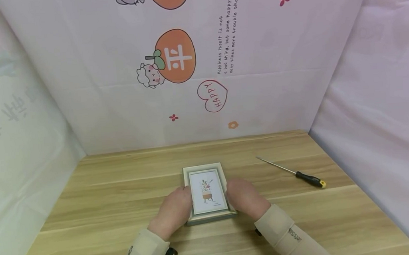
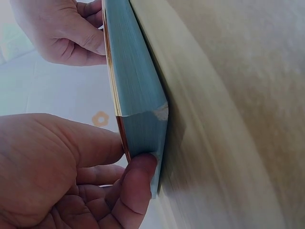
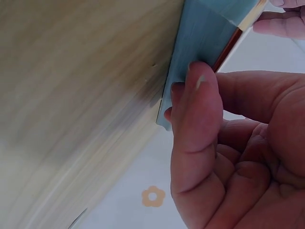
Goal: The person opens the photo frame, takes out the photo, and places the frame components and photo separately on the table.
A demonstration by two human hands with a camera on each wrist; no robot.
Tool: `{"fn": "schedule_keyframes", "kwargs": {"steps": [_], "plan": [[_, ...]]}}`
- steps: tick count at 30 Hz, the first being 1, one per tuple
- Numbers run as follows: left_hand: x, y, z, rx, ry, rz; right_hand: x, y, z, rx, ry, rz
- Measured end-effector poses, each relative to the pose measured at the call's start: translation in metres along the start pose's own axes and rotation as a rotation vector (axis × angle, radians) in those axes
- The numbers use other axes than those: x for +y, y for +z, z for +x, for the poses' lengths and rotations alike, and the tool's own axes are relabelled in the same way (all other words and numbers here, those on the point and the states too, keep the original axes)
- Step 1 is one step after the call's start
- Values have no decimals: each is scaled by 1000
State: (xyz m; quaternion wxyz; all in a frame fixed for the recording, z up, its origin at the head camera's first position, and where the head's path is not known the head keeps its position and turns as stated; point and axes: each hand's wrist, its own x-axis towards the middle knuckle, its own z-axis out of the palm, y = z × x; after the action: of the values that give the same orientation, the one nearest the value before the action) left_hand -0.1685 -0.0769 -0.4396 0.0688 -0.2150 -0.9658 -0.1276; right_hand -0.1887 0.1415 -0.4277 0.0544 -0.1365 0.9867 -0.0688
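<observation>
A picture frame (image 1: 201, 168) with a pale front border, a blue-grey outer edge (image 2: 136, 67) and a small plant print (image 1: 208, 201) inside faces up at the middle of the table. My left hand (image 1: 174, 210) grips its left side, thumb (image 2: 97, 143) at the front rim and a fingertip against the outer edge. On the opposite side my right hand (image 1: 245, 196) pinches the frame the same way, with curled fingers (image 3: 196, 138) against the blue-grey edge in the right wrist view. The frame's underside is hidden.
A screwdriver (image 1: 308, 179) with a black and yellow handle lies to the right, its tip pointing away to the left. The wood-grain table (image 1: 122, 178) ends at a white printed cloth (image 1: 131, 117) behind. Similar cloth hangs on both sides.
</observation>
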Motion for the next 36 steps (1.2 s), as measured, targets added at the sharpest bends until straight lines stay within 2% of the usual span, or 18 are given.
{"fn": "schedule_keyframes", "kwargs": {"steps": [7,18,27,36], "plan": [[0,1,0,-14,4,-8,2,-1,-5,6,-17,-24],[4,2,2,-27,14,-28,7,-4,-8,-8,15,31],[8,7,4,-26,21,-20,13,-2,-10,24,8,8],[10,8,4,-19,24,-17,14,-2,-11,20,2,-12]]}}
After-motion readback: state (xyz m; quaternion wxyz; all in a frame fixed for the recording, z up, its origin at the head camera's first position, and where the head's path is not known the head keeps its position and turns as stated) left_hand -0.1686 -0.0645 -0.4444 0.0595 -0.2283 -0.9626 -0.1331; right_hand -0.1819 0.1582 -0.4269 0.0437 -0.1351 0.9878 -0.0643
